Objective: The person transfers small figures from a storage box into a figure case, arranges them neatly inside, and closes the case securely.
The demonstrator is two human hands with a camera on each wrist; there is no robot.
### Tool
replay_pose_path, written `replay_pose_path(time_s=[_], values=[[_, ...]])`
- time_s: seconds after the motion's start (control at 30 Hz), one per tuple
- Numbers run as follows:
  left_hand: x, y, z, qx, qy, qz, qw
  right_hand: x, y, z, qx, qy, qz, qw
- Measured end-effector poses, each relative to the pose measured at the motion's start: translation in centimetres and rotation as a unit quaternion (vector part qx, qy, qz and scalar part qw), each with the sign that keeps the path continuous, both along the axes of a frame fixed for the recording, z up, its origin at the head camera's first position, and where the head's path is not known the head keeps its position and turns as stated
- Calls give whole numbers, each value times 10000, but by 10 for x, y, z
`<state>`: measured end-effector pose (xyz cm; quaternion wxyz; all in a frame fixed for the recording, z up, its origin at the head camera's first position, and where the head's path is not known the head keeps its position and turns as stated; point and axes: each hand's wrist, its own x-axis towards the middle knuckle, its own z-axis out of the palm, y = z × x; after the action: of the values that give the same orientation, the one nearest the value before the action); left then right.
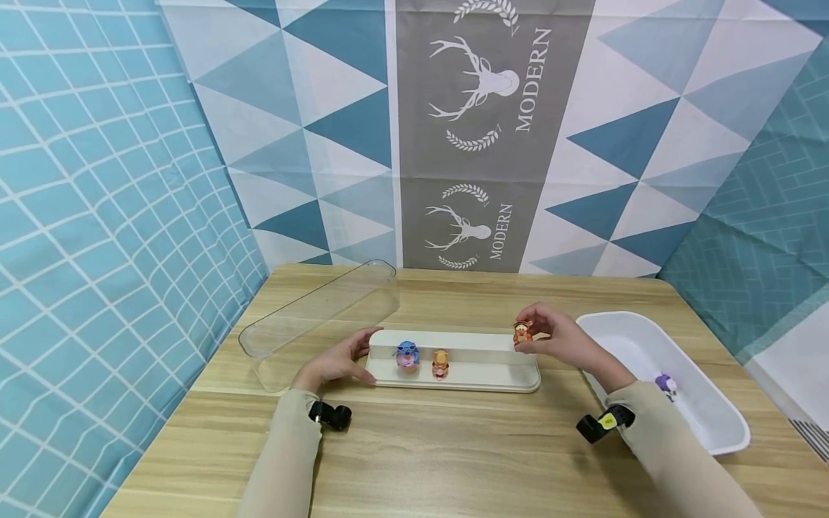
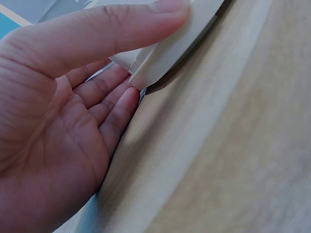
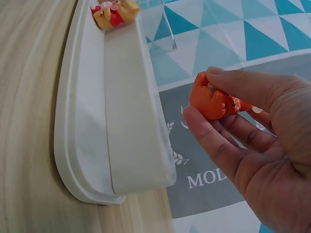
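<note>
A long white display base [image 1: 479, 375] with a raised back step stands on the table. On it sit a blue figurine [image 1: 407, 354] with a pink front and a yellow bear figurine [image 1: 440, 363] with a small pink figure at its front. My left hand [image 1: 335, 362] grips the base's left end, thumb in front and fingers behind, as the left wrist view [image 2: 63, 121] also shows. Above the base's right end, my right hand [image 1: 560, 338] pinches an orange tiger figurine [image 3: 209, 99] between thumb and fingers, held apart from the base in the right wrist view.
A clear plastic cover [image 1: 324, 316] lies behind and left of the base. To the right, a white tray [image 1: 719, 414] holds a purple and white figurine [image 1: 666, 384], partly hidden by my right arm. Patterned cloth [image 1: 350, 129] hangs behind the wooden table [image 1: 453, 453].
</note>
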<state>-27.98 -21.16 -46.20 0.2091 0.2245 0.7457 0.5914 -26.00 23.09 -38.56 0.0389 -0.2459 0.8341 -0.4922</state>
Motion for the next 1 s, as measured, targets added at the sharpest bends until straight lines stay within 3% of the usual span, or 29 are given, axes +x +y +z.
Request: replay_pose_path(time_s=[0.6, 1.0], values=[[0, -1, -1, -35, 61, -29, 10000, 1, -21, -17, -231, -220, 296, 9991], [0, -1, 0, -49, 102, -1, 9999, 5, -38, -31, -583, -92, 543, 9968]])
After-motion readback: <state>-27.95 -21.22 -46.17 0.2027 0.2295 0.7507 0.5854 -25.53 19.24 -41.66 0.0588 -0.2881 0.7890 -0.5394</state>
